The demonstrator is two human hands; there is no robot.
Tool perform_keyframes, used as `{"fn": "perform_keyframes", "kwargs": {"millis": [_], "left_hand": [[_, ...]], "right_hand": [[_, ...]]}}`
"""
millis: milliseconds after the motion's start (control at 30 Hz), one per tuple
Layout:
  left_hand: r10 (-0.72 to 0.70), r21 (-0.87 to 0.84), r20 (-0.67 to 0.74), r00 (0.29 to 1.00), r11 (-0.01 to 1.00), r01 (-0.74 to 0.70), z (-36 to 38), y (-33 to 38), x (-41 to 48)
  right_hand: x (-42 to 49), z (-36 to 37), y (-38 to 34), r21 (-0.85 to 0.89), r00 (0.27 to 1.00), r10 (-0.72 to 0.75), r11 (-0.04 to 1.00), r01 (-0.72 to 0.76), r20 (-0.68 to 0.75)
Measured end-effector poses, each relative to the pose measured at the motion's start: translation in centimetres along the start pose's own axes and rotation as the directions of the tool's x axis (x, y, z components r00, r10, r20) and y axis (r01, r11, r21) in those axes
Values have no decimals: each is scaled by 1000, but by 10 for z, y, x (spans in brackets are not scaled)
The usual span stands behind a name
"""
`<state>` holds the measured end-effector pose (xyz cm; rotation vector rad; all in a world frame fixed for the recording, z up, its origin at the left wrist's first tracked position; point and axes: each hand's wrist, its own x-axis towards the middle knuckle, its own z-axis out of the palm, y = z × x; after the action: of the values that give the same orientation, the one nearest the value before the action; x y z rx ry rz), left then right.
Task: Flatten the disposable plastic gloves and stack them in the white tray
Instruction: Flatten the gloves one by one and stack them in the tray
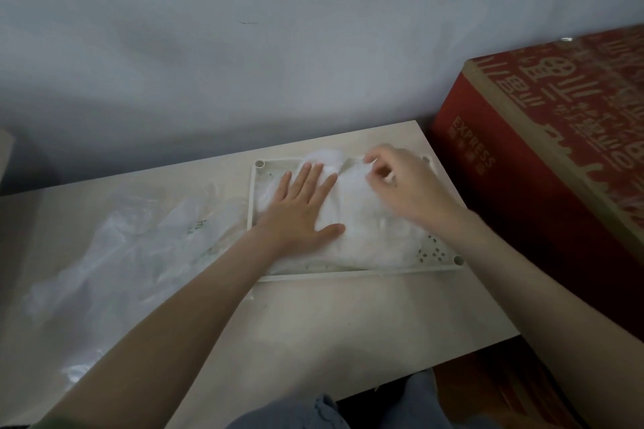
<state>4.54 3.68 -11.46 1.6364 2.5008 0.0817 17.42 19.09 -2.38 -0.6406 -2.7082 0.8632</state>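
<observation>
Pressing down on the stack of gloves inside the white tray: left hand is lying flat, fingers straight and slightly spread. Right hand is pinching an edge of that stack near the tray's far rim, apparently smoothing it. Outstanding: a crumpled heap of loose gloves is waiting on the worktop, just left of the tray. Judgement: partly done, a fair share left.
</observation>
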Motion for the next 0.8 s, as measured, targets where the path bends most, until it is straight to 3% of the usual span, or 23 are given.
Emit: {"fn": "perform_keyframes", "kwargs": {"millis": [67, 133, 233, 367, 800], "left_hand": [[-10, -3, -6, 1000, 1000, 10, 0, 1, 0], [-28, 4, -19, 999, 1000, 28, 1, 1, 0], [-63, 22, -19, 998, 998, 63, 3, 2, 0], [-55, 29, -23, 998, 998, 56, 6, 4, 2], [-59, 21, -10, 998, 998, 59, 5, 2, 0]], "right_hand": [[-14, 19, -7, -51, 983, -62, 996, 72, 175], [-24, 29, -3, -109, 972, -46, 991, 73, 232], [-26, 24, 12, -153, 972, 129, 983, -99, 196], [-27, 15, 30, -279, 890, 317, 932, -230, 327], [-24, -9, 34, 9, 953, 181, 982, -189, 244]]}}
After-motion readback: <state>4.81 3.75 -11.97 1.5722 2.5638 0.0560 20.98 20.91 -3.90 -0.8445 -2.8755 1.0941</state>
